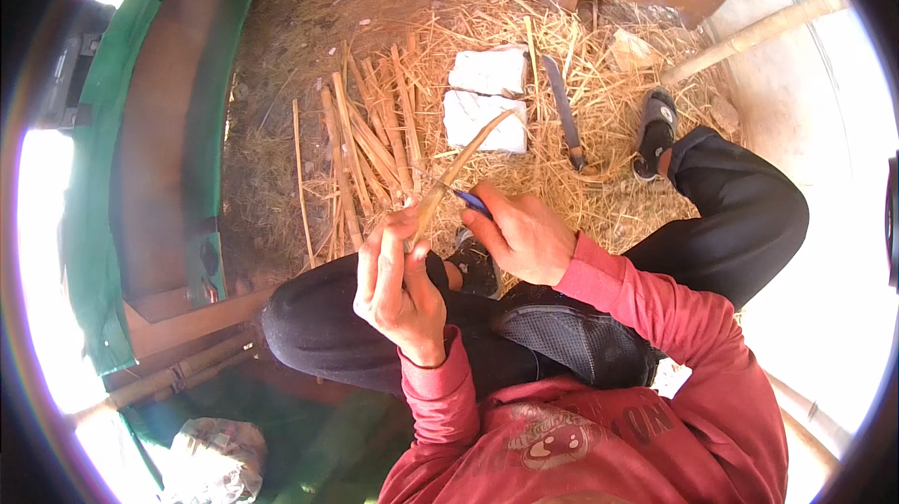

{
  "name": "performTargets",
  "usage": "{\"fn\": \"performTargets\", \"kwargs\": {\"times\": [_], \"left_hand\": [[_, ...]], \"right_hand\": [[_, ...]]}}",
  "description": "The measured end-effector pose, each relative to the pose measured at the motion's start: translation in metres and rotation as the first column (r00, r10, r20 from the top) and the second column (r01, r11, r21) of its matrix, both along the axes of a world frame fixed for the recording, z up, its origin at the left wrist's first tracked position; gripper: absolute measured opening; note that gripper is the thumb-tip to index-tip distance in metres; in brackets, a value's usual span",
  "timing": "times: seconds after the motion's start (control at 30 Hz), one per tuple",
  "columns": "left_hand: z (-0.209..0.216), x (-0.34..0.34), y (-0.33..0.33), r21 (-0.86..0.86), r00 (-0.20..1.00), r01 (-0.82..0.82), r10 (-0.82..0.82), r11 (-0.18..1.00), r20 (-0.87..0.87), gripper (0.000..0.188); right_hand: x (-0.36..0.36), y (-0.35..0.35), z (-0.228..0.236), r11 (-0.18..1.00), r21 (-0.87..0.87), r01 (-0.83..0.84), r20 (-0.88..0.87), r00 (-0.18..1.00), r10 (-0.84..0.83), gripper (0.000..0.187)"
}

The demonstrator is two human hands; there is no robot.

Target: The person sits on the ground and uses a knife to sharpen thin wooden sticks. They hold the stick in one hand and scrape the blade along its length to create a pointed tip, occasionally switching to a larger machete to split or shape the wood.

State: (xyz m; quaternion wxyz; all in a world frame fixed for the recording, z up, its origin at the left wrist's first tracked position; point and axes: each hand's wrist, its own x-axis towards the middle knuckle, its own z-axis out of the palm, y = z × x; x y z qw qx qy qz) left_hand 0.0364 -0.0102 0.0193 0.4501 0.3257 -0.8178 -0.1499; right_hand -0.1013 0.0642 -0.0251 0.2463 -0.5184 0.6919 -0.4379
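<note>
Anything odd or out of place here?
Yes: the long knife lies bare-bladed on the loose straw, right of the white blocks and near the right shoe; possibly a step hazard. Nothing else stands out.

And there's lettering, low in the frame, just right of centre: dark capitals (658, 421) run across the red sweatshirt (693, 368), flanking a printed cartoon face (552, 446), some lost in folds. Upper right, a round pale badge (667, 115) marks the dark shoe (655, 132), too small to read.
</note>
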Motion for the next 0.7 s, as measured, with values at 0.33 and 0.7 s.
{"fn": "performTargets", "kwargs": {"times": [0.33,0.7], "left_hand": [[0.001,-0.006,0.01,0.054,0.999,0.023,-0.024,0.998,0.023,0.013],[0.009,-0.003,0.009,-0.148,0.997,0.027,-0.016,0.989,0.076,0.014]], "right_hand": [[-0.006,0.002,-0.019,0.987,0.095,0.131,-0.203,0.973,-0.109,0.018],[-0.022,0.003,-0.073,0.918,0.374,0.131,-0.382,0.924,0.023,0.023]]}}
